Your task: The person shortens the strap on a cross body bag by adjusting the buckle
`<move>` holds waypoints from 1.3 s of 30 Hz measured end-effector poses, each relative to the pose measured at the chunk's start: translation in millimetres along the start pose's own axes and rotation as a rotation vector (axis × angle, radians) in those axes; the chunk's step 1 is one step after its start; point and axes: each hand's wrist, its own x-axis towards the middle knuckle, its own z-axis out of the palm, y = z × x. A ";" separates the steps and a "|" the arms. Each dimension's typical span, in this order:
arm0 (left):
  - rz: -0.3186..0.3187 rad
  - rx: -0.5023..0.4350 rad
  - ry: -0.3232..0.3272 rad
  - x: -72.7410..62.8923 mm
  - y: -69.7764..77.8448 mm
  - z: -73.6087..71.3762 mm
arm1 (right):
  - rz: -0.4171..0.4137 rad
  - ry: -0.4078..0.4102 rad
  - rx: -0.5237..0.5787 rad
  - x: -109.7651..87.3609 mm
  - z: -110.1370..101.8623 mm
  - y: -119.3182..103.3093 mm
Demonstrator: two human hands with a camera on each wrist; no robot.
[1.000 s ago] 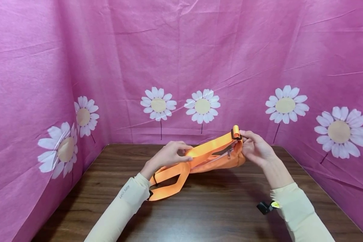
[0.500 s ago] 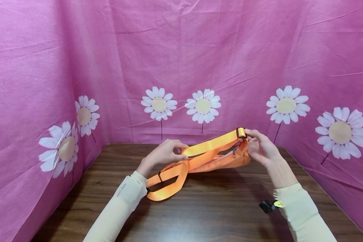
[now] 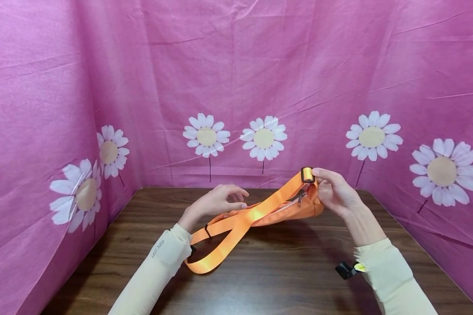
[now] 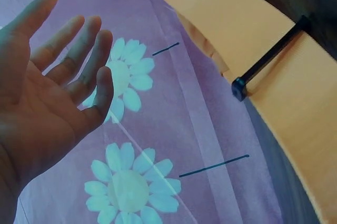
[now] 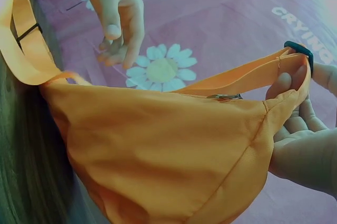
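Observation:
An orange waist bag point(image 5: 158, 145) hangs tilted over the table, its right end raised. My right hand point(image 3: 340, 197) grips that end, thumb at the black strap buckle point(image 3: 308, 175) and the other fingers behind the fabric. Close by the buckle is a metal zipper pull point(image 5: 226, 97) along the top seam. The orange strap point(image 3: 277, 199) runs down leftward, crosses over itself and droops in a loop. A black slider point(image 4: 271, 56) sits on the strap in the left wrist view. My left hand point(image 3: 217, 202) holds nothing, its fingers loosely bent beside the strap.
The brown wooden table point(image 3: 268, 280) lies under both hands. Pink cloth point(image 3: 236, 65) printed with white daisies encloses its back and sides. A small black device point(image 3: 344, 270) with a yellow tag sticks out from the right sleeve.
My left hand has let go of the strap, which has dropped into a crossed loop lower toward the front. The right hand has shifted right, then back left, still gripping the bag's end.

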 end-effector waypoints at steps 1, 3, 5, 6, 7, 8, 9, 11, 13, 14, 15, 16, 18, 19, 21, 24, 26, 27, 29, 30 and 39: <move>0.002 0.007 0.001 0.6 0.4 1.0 | -0.005 0.000 -0.011 -0.1 0.4 0.4; 0.013 0.023 0.011 2.6 2.2 3.7 | -0.013 -0.001 -0.043 -0.3 1.7 2.2; 0.034 0.036 0.038 4.4 7.8 5.3 | -0.020 -0.012 -0.086 0.0 4.1 5.1; 0.044 0.045 0.063 5.3 11.6 6.1 | -0.017 -0.016 -0.110 0.3 6.1 6.7; 0.057 0.055 0.090 6.2 15.6 6.8 | -0.012 -0.019 -0.139 0.7 8.2 8.3; 0.070 0.064 0.120 7.1 20.2 7.5 | -0.005 -0.023 -0.164 1.3 10.3 10.1; 0.082 0.071 0.150 7.8 25.1 8.3 | 0.004 -0.027 -0.191 1.9 12.5 11.9; 0.107 0.089 0.215 8.0 34.5 10.4 | 0.032 -0.034 -0.248 4.2 18.5 15.8; 0.142 0.108 0.268 8.8 43.4 14.0 | 0.058 -0.042 -0.292 5.5 23.7 19.7; 0.160 0.116 0.287 9.1 47.8 16.2 | 0.072 -0.049 -0.305 5.9 26.0 21.5; 0.180 0.125 0.304 9.6 52.1 18.7 | 0.088 -0.051 -0.316 6.0 28.2 23.4; 0.198 0.131 0.314 10.0 56.1 21.3 | 0.101 -0.053 -0.324 6.0 30.4 25.2; 0.228 0.135 0.326 10.7 62.4 26.6 | 0.118 -0.055 -0.339 5.8 34.1 28.5; 0.236 0.137 0.328 10.8 65.1 28.9 | 0.126 -0.057 -0.346 5.7 35.7 30.0; 0.241 0.130 0.327 10.4 69.2 32.6 | 0.137 -0.064 -0.365 5.6 38.3 32.6; 0.240 0.133 0.335 9.6 72.2 36.0 | 0.144 -0.082 -0.398 5.5 40.7 35.2; 0.246 0.141 0.343 10.3 74.3 36.8 | 0.143 -0.091 -0.412 4.7 40.6 35.2; 0.247 0.145 0.347 10.3 75.1 36.9 | 0.143 -0.095 -0.419 4.4 40.4 35.1; 0.250 0.155 0.356 10.7 75.4 37.3 | 0.143 -0.103 -0.429 4.1 39.6 35.1; 0.252 0.158 0.358 10.7 75.3 37.5 | 0.143 -0.108 -0.433 4.1 39.1 35.3; 0.279 0.150 0.401 9.1 73.1 37.0 | 0.177 -0.107 -0.419 5.6 29.6 37.6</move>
